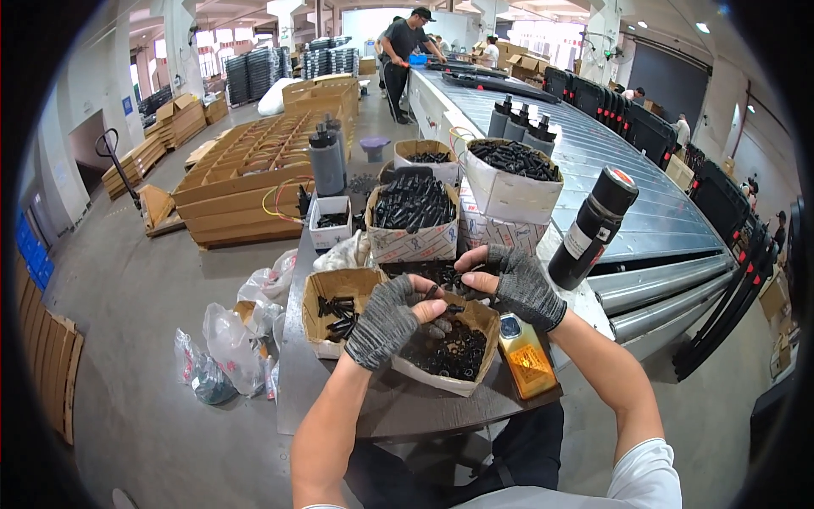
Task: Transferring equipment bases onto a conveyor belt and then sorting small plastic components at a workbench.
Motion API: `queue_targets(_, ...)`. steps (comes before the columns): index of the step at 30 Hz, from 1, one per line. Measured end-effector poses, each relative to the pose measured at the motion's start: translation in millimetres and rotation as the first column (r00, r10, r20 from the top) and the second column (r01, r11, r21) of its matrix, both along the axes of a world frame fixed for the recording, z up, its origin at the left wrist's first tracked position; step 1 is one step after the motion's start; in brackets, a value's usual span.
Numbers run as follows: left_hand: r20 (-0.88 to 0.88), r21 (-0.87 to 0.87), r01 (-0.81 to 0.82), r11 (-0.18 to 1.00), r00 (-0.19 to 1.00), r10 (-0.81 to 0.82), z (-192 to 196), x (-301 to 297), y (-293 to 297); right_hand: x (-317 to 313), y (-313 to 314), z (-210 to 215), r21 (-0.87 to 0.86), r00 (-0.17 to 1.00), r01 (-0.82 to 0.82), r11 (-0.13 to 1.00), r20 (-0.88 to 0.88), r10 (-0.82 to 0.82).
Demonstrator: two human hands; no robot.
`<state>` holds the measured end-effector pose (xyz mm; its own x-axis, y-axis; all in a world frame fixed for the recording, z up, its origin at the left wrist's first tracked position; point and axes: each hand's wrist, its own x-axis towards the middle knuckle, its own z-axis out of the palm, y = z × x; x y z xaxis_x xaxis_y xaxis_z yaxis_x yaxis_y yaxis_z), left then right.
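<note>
Both my hands wear grey fingerless gloves and work above an open cardboard box (456,383) of small black rings and parts. My left hand (386,321) pinches a small black cylindrical part (432,292) between thumb and finger. Close beside it on the right, my right hand (519,287) has its thumb and forefinger drawn together; what lies between them, if anything, is too small to make out. Left of my left hand, another cardboard box (315,346) holds black tube-like pieces (341,316).
An orange-and-white container (527,363) and a black bottle (593,227) stand to the right. Beyond my hands are boxes heaped with black parts (413,204) and grey bottles (326,161). A roller conveyor (661,293) runs away at right, where a person (403,51) stands.
</note>
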<state>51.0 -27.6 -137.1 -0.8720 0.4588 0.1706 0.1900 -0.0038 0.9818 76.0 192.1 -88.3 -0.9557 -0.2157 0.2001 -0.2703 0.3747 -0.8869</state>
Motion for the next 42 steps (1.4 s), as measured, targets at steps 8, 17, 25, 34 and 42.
queue_targets(8,0.022,0.193,-0.023,0.981,1.000,0.019,-3,-11,-14,-8,5,-16,0.468,0.927,-0.315,0.826,-0.034,0.373)
queue_targets(17,0.020,0.148,-0.097,0.984,0.995,0.095,15,-1,-25,-22,8,-36,0.571,0.872,-0.455,0.684,0.133,0.470)
queue_targets(25,-0.014,0.090,-0.105,0.990,0.994,0.107,14,-5,-24,-13,-23,-34,0.770,0.785,-0.558,0.311,0.367,0.500)
queue_targets(34,0.007,0.039,-0.070,0.997,0.998,0.070,1,-10,-20,-21,-15,-46,0.731,0.815,-0.510,0.454,0.240,0.528)
queue_targets(42,-0.083,-0.114,0.049,0.992,0.995,-0.059,0,-8,-20,-19,11,-22,0.307,0.785,-0.616,0.726,0.321,0.530)
